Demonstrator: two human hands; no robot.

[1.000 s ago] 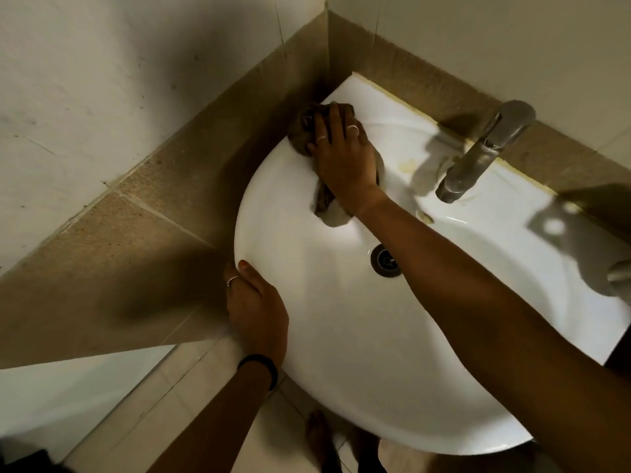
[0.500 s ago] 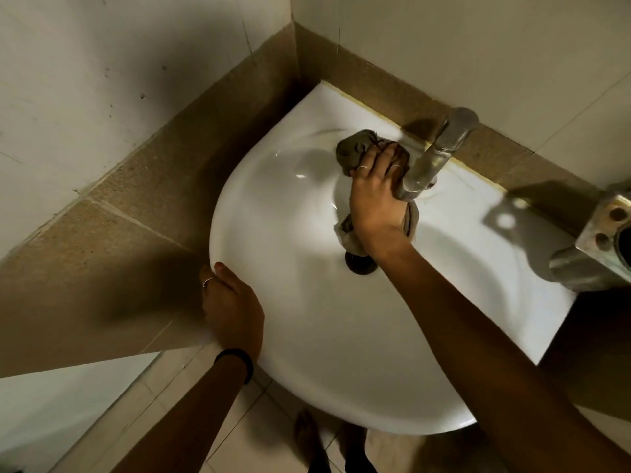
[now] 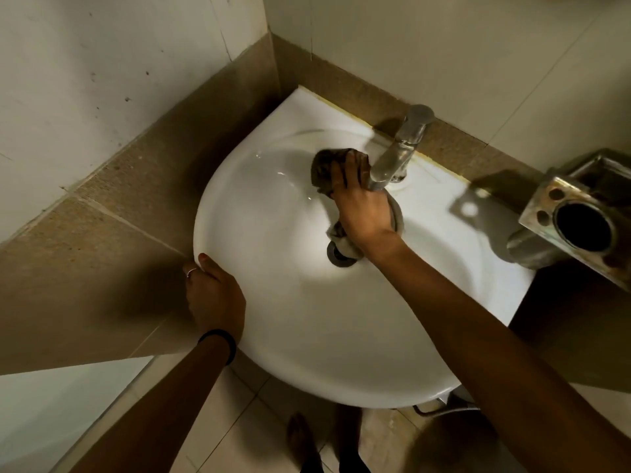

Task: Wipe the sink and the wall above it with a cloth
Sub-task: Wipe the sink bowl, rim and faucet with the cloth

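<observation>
A white corner sink is fixed between two tiled walls. My right hand presses a brown cloth against the back slope of the basin, just under the spout of the metal tap. The cloth bunches out past my fingertips and trails below my palm toward the drain. My left hand grips the sink's left rim, thumb on top. The wall above the sink is pale tile over a brown tile band.
A worn metal holder with a round hole juts from the wall at the right, over the sink's right end. The left wall stands close to the sink. Bare feet stand on the floor tiles below the basin.
My right hand slid the cloth from the sink's back left corner rightward to under the tap. The view shifted left and pulled back. My left hand kept its grip on the rim.
</observation>
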